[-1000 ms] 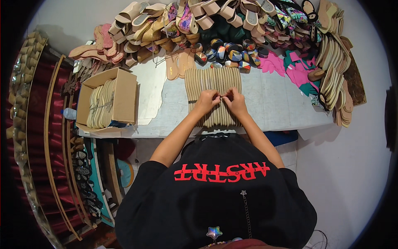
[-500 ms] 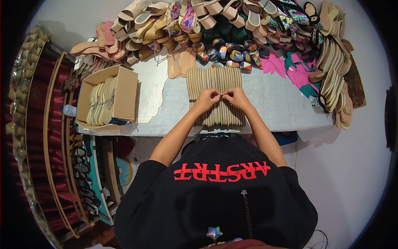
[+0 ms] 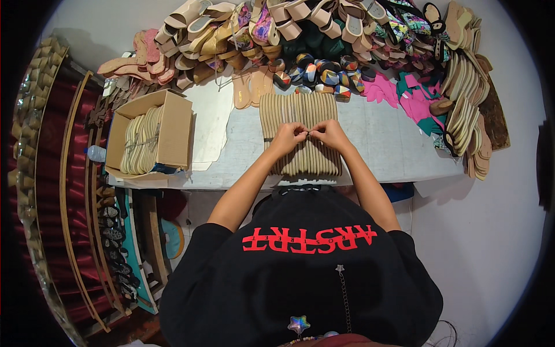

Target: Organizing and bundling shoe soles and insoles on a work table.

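Note:
In front of me a row of beige shoe soles (image 3: 298, 109) stands on edge, packed tightly side by side. A dark tie (image 3: 267, 140) runs across the middle of the bundle. My left hand (image 3: 288, 139) is closed, its fingertips pinching the tie near the centre of the soles. Close against it, my right hand (image 3: 329, 135) pinches the tie too, the fingertips of both hands nearly meeting. The tie's ends between my fingers are too small to make out clearly.
A cardboard box (image 3: 175, 133) with tied soles stands at the left on the grey table (image 3: 376, 150). Sandals (image 3: 254, 34) are heaped along the back. Pink cut pieces (image 3: 381, 89) and stacked soles (image 3: 462, 124) lie at the right. A wooden rack (image 3: 66, 173) stands far left.
My right hand has risen very slightly. Otherwise both hands keep their pinch over the soles.

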Tool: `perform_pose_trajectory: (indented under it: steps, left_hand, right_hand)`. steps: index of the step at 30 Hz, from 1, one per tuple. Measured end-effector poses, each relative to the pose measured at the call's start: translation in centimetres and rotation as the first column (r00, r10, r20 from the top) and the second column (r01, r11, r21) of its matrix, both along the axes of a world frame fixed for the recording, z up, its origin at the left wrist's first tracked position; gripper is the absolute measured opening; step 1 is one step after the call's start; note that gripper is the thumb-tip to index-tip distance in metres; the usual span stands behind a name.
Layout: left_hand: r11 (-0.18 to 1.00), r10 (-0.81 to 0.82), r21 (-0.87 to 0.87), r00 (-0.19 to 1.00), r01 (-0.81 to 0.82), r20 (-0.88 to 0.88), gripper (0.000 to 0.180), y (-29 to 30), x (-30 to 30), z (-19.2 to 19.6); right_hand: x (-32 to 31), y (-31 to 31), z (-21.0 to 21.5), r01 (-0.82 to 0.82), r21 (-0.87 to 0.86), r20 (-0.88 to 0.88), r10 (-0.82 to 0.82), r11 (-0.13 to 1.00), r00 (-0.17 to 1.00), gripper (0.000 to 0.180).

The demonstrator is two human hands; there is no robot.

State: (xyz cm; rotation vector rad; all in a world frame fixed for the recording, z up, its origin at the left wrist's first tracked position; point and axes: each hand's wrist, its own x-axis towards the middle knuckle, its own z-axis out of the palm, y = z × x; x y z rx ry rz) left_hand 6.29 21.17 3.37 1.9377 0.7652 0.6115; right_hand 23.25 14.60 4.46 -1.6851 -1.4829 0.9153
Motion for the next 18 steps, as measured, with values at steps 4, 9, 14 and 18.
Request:
perform_pose_trajectory:
  steps: [4, 9, 14, 18]
  left_hand:
    - [1.0, 0.002, -0.005, 1.0, -0.002, 0.001, 0.012, 0.0, -0.05, -0.03]
    - [1.0, -0.001, -0.001, 1.0, 0.001, -0.011, 0.013, 0.01, -0.03, -0.02]
    - [1.0, -0.002, 0.006, 1.0, 0.002, -0.016, 0.012, -0.12, -0.04, 0.24]
    - [1.0, 0.003, -0.007, 1.0, -0.003, -0.013, 0.012, -0.31, -0.09, 0.49]
  right_hand:
    - [-0.19, -0.01, 0.47, -0.004, -0.001, 0.02, 0.004, 1.0, 1.0, 0.016]
    - [-0.04, 0.04, 0.37, -0.023, 0.001, 0.006, 0.023, 1.0, 1.0, 0.016]
    - [0.02, 0.1, 0.16, -0.021, 0.0, 0.019, 0.021, 1.0, 1.0, 0.017]
    - [-0.11, 0.13, 0.61, -0.016, -0.034, 0.041, 0.018, 0.999, 0.999, 0.017]
